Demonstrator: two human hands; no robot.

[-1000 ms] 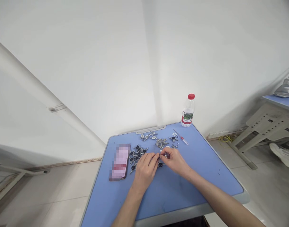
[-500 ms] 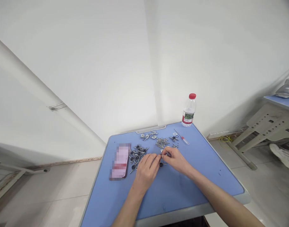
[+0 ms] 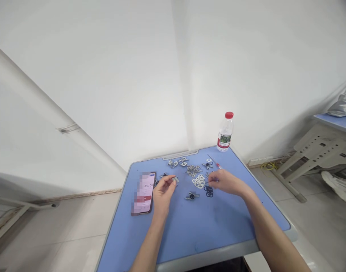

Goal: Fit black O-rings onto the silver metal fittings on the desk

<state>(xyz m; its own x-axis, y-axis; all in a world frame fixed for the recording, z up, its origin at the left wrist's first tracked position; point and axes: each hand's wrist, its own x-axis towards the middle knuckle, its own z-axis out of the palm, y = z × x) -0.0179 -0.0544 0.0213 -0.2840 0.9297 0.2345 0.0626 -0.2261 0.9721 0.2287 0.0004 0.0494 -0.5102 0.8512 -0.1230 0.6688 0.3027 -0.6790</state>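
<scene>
My left hand [image 3: 163,194] is over the heap of small metal fittings with black discs [image 3: 156,182], largely covering it. Its thumb and forefinger close on a small metal fitting [image 3: 176,180]. My right hand [image 3: 226,182] has its fingertips pinched together at the upper edge of a pile of black rubber rings [image 3: 209,191]; whatever they hold is hidden. One metal fitting [image 3: 192,196] with a black disc lies alone between the hands. Flat white gaskets [image 3: 198,181] are heaped just left of the rings.
Behind are metal pins [image 3: 192,170], silver oval parts [image 3: 175,163], another disc fitting [image 3: 207,166] and a red-handled screwdriver [image 3: 218,165]. A phone [image 3: 144,196] lies at left. The red-capped bottle [image 3: 224,134] stands at the blue table's [image 3: 218,226] back corner, near the wall.
My hands were together at the middle; now they are apart, left hand moved left over the fittings, right hand moved right to the rings. The gaskets, rings and lone fitting are uncovered.
</scene>
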